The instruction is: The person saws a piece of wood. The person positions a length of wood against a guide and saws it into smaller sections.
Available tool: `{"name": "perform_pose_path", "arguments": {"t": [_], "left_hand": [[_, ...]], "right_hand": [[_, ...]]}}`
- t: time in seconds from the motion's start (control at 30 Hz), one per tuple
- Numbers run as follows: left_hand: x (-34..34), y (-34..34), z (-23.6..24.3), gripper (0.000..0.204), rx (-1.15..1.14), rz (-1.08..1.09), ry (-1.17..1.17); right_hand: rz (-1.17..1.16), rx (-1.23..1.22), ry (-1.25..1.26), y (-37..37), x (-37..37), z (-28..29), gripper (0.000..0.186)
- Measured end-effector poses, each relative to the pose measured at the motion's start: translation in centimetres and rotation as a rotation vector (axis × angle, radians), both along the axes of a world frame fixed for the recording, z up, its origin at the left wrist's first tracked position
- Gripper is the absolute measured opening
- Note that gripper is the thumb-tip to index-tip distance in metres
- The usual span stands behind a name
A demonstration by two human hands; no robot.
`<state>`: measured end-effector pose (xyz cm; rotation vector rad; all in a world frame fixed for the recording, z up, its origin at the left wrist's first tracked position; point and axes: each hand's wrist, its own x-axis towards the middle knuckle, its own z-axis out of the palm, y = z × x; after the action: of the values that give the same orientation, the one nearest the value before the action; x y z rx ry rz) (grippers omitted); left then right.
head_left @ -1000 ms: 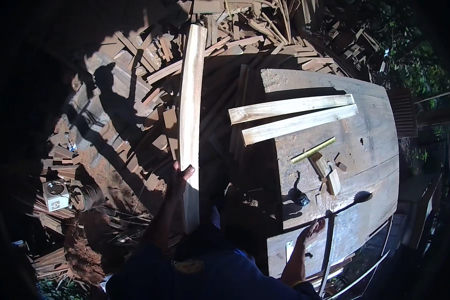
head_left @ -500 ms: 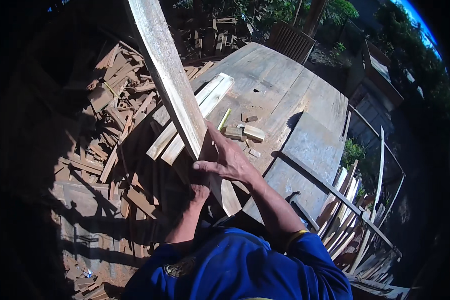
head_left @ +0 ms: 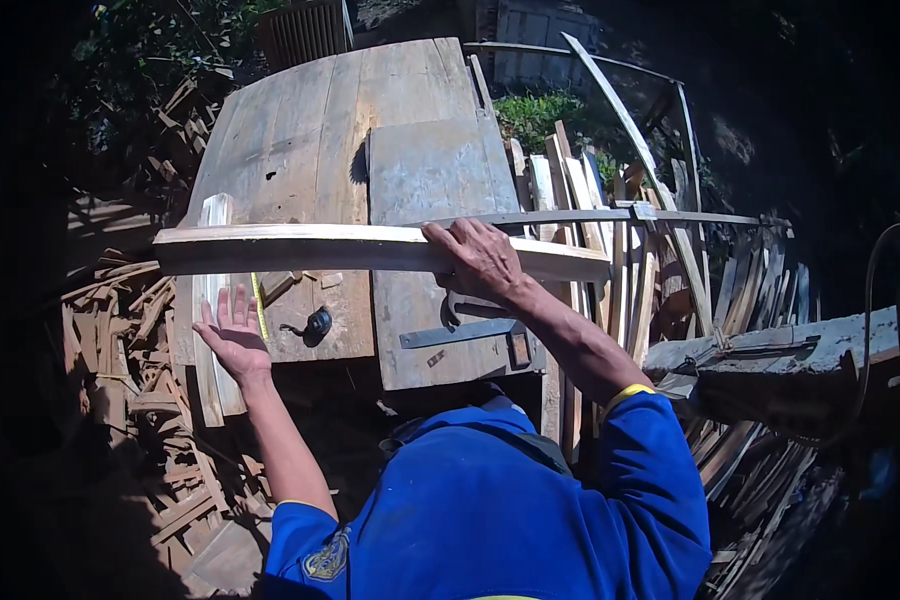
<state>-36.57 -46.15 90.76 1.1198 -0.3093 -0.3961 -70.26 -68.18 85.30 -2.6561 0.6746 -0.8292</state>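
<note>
The plank (head_left: 300, 250) is held up over the table (head_left: 295, 130), running from left to right across it, its left end past the table's left edge and its right end beyond the right one. The right hand (head_left: 477, 258) is closed around it, right of its middle. The left hand (head_left: 236, 340) is wide, palm up and fingers spread, just on the near side of the plank's left half and apart from it, holding nothing. Behind that hand, two boards (head_left: 208, 372) lie at the table's left side, partly hidden by the plank, their near ends jutting out. Just right of the hand are a yellow strip (head_left: 260, 318) and a small black tool (head_left: 317, 326). A square (head_left: 450, 333) lies on the grey panel (head_left: 435, 165), near the right hand. Scrap wood (head_left: 120, 340) is heaped left, and slats (head_left: 575, 195) stand right
</note>
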Motion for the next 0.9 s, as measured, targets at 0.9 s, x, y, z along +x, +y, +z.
{"name": "perform_pose_path", "arguments": {"t": [0.9], "left_hand": [[3.0,-15.1,-34.8,0.063,1.053,-0.217,-0.11]], "right_hand": [[-0.038,-0.059,0.361,-13.8,-8.7,-28.3,0.049]]}}
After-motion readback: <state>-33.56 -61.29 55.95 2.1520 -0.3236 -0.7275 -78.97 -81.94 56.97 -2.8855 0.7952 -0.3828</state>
